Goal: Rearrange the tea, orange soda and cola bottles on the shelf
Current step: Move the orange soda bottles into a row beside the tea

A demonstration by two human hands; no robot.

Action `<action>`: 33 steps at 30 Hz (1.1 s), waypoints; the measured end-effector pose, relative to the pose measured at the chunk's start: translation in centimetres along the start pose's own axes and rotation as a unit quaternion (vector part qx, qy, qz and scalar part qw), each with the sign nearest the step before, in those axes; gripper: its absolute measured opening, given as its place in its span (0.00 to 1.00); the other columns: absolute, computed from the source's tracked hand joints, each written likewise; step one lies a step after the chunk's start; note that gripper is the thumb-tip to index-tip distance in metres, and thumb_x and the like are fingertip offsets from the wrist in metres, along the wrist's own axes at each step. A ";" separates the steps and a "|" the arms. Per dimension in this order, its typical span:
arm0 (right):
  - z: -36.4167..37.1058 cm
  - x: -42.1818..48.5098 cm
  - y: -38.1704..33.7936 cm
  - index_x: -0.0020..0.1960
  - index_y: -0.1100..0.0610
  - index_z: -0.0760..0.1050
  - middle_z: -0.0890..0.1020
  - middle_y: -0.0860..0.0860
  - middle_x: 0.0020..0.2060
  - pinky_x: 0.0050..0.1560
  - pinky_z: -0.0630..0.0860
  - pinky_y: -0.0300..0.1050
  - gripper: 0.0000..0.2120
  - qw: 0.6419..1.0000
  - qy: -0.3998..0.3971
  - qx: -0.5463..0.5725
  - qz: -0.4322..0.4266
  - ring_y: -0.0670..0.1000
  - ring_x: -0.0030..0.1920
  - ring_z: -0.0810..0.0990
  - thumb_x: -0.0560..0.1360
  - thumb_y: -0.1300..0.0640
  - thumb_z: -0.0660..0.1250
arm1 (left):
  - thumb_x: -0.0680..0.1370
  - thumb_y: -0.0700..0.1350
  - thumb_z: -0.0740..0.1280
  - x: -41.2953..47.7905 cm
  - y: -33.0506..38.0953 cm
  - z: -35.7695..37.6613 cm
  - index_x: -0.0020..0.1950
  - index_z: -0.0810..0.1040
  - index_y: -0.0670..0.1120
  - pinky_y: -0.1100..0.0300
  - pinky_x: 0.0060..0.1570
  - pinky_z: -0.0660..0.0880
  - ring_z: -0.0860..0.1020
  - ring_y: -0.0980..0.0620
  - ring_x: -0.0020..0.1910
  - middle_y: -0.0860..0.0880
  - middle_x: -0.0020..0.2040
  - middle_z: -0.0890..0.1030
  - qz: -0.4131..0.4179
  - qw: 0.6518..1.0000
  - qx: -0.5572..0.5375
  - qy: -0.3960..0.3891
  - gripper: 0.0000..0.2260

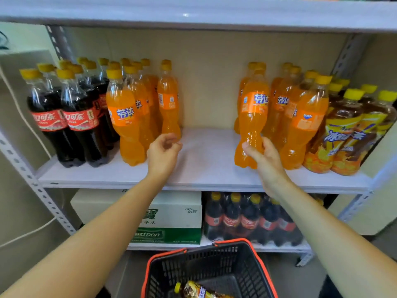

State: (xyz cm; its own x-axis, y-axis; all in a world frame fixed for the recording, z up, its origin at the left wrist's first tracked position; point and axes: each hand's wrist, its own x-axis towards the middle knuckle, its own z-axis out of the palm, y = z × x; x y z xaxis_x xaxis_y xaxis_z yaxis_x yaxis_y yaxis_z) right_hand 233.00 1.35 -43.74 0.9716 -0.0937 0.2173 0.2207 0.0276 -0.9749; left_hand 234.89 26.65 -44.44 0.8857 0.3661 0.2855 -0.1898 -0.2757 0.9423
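In the head view, the middle shelf (204, 168) carries three kinds of drinks. The cola bottles (64, 117) stand together at the left end and the tea bottles (348, 134) at the right end. The orange soda is divided in two groups: a left group (129, 117) just beside the cola and a right group (300, 121) just beside the tea, with a wide bare part of the shelf between them. The right hand (264, 153) grips the narrow lower part of one orange soda bottle (252, 117) at the inner edge of the right group. This bottle is a little tilted, and I cannot tell if its bottom touches the shelf. The left hand (162, 151) holds nothing. Its fingers are loosely curled, near the foot of the innermost bottle of the left group. Below, a basket (214, 267) contains one more tea bottle (199, 291), lying on its side. I judge the task is about in the middle: the kinds are already sorted by side, but the orange soda is not yet one row and the tea in the basket has no place on the shelf.
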 end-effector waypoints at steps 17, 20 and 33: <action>-1.6 8.6 4.4 0.72 0.53 0.69 0.80 0.52 0.65 0.68 0.75 0.60 0.30 0.973 0.029 -0.229 -0.025 0.54 0.64 0.79 0.75 0.54 0.77 | 0.80 0.51 0.71 10.2 -4.1 3.6 0.75 0.67 0.46 0.43 0.69 0.71 0.73 0.36 0.70 0.41 0.71 0.75 -0.011 0.987 0.159 0.028 0.26; -1.5 10.2 5.0 0.67 0.54 0.74 0.84 0.53 0.59 0.63 0.78 0.60 0.26 0.968 0.057 -0.242 -0.029 0.55 0.58 0.83 0.73 0.55 0.79 | 0.79 0.52 0.73 9.8 -4.2 3.2 0.74 0.69 0.47 0.47 0.66 0.71 0.75 0.38 0.68 0.43 0.70 0.77 0.000 0.990 0.141 0.016 0.27; -0.1 14.4 4.8 0.65 0.54 0.78 0.84 0.55 0.59 0.60 0.73 0.47 0.25 0.932 0.130 -0.337 0.007 0.60 0.62 0.79 0.71 0.50 0.80 | 0.73 0.47 0.78 4.4 -3.4 0.8 0.68 0.75 0.49 0.58 0.54 0.80 0.81 0.59 0.54 0.52 0.59 0.82 0.070 0.982 0.037 -0.171 0.25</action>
State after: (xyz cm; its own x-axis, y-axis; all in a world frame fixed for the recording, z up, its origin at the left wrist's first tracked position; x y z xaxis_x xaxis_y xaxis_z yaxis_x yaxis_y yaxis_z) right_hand 248.05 0.06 -45.35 0.9012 -0.3385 0.2707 0.0188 -0.5935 -0.8046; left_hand 239.79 28.50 -46.53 0.9458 0.0033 0.3246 -0.3004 -0.3704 0.8790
